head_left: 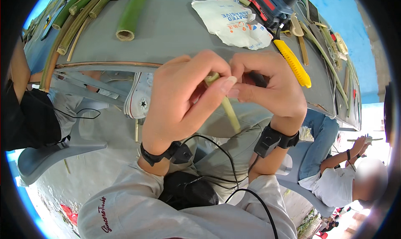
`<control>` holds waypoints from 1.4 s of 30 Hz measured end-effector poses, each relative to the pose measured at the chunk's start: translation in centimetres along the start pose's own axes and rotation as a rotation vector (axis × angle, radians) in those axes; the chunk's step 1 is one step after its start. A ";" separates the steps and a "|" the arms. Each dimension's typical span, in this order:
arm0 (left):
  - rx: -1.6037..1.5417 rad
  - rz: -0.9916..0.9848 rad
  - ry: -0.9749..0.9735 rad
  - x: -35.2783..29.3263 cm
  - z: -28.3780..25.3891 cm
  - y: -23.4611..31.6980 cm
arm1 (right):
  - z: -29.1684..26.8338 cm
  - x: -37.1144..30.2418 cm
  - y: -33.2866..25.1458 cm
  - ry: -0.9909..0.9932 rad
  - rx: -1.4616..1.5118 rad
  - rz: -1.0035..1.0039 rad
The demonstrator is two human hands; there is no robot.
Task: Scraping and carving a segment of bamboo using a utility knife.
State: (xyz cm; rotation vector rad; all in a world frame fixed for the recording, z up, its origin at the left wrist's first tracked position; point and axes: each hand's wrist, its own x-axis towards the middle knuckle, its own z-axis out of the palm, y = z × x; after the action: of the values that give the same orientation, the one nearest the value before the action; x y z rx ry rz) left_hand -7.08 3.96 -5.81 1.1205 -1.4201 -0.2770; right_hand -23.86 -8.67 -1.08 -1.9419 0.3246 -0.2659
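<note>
Above my lap, just off the table's near edge, both hands meet in front of me. My left hand (177,95) is closed around a thin pale-green bamboo stick (230,113). Its upper end shows between thumb and forefinger, and the lower end slants down to the right. My right hand (271,82) has curled fingers, with thumb and forefinger pinched against the left thumb tip near the stick's upper end. Something dark (258,78) shows partly inside the right hand; its kind is hidden by the fingers.
On the grey table (167,34) lie a torn sandpaper sheet (227,22), a yellow utility knife (292,63), a cordless drill (271,7), a green bamboo tube (133,17) and several bamboo pieces. Wrist-strap cables (227,153) cross my lap. Another person (334,180) sits at right.
</note>
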 end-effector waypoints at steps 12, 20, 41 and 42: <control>-0.025 0.073 -0.019 0.0 -0.6 -0.3 | 1.1 -0.9 0.5 0.156 0.232 -0.064; -0.247 0.257 0.054 -1.0 -0.4 -3.1 | 0.2 -0.7 0.8 0.069 -0.019 -0.228; -0.289 0.323 0.306 -1.6 1.3 -3.6 | 0.3 -0.7 0.3 0.082 -0.117 -0.208; -0.283 0.320 0.309 -1.5 1.3 -3.5 | 0.3 -0.7 0.3 0.081 -0.116 -0.203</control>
State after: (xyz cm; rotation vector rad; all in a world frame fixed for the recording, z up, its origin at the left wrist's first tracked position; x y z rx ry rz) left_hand -6.96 2.75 -9.70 0.6602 -1.2160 -0.0675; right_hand -24.42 -8.27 -1.49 -2.0853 0.1990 -0.4687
